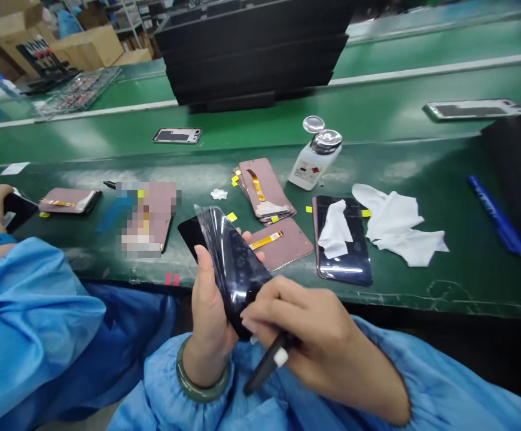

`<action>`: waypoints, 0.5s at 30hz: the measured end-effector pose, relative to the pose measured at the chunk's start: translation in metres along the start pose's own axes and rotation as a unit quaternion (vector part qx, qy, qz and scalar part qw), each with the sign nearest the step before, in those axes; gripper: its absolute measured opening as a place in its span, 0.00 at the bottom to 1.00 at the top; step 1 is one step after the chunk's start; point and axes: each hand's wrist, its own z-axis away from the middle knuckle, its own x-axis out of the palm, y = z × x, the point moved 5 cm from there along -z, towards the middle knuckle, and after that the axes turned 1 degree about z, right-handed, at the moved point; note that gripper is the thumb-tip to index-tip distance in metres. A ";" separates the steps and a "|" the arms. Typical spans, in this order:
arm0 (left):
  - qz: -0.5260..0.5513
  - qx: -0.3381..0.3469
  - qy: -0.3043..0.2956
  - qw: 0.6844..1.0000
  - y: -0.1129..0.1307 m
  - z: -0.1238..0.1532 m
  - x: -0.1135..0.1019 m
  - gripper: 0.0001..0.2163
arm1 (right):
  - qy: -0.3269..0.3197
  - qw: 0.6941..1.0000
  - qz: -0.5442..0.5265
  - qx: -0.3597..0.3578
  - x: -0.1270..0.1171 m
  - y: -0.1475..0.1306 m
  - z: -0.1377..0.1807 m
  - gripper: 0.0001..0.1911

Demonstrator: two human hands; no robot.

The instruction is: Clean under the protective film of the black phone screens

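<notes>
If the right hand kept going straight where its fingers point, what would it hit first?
Probably the film-covered phone screen in the left hand; the right hand seems right at its lower end, though depth is unclear.

Pink panel [293, 246] beyond left fingers [205, 269], gap beside marker [499, 216]

The screen [190, 233] is a flat, glossy black slab, held tilted at the near middle of the scene, its far end leaning left and its near end right. A clear film [240, 257] lies over much of its face, bowed up and creased, catching bright reflections, its far end jutting past the screen. The tool [262, 368], slim and black with a white knob, slants nearer, its free end pointing near and left.
</notes>
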 end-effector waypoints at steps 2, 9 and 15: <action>0.004 -0.005 0.006 1.000 0.001 -0.002 -0.001 0.26 | 0.000 0.999 -0.039 0.027 -0.003 0.004 -0.005 0.07; 0.031 -0.027 0.018 0.999 -0.001 -0.006 -0.008 0.27 | -0.011 0.998 0.055 -0.001 0.011 0.008 -0.004 0.07; -0.021 0.028 0.039 0.999 0.003 -0.009 -0.014 0.23 | -0.049 0.995 -0.001 0.092 0.023 0.025 -0.006 0.04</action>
